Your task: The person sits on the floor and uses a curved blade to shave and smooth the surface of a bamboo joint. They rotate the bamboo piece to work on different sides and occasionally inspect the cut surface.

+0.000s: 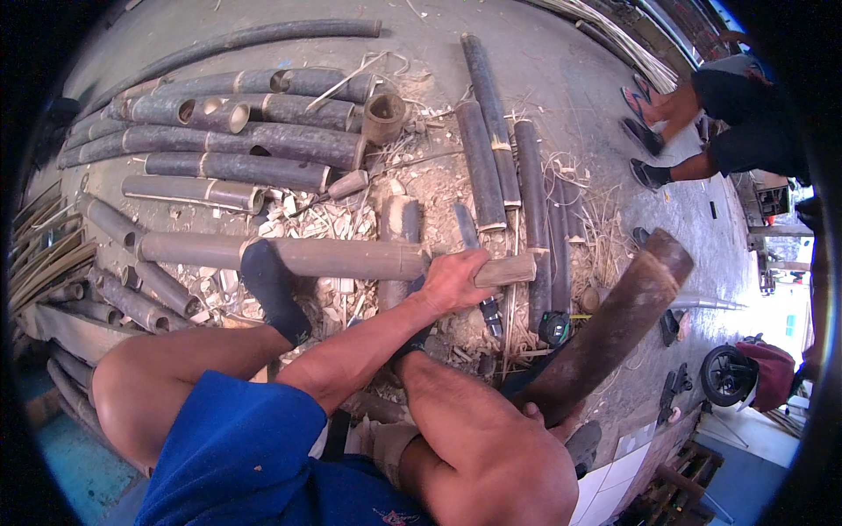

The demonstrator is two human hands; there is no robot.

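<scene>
My left hand (453, 279) reaches across the middle, fingers wrapped round a short wooden piece (507, 270) whose end sticks out to the right. It is in line with a long brown bamboo pole (342, 259); whether they join is hidden by the hand. My left foot, in a dark sock (274, 294), rests on that pole. At lower right my right hand (557, 421), partly hidden behind my knee, grips a thick dark bamboo length (618, 324), tilted up to the right. A grey flat blade (465, 226) shows just beyond my left hand, and a black-handled tool (491, 317) just below it.
Several dark bamboo poles (289, 140), some with round holes, lie at far left. More bamboo lengths (481, 167) lie ahead. Wood chips (338, 302) cover the floor. A tape measure (554, 329) sits near the tilted bamboo. Another person's legs (702, 158) are at upper right.
</scene>
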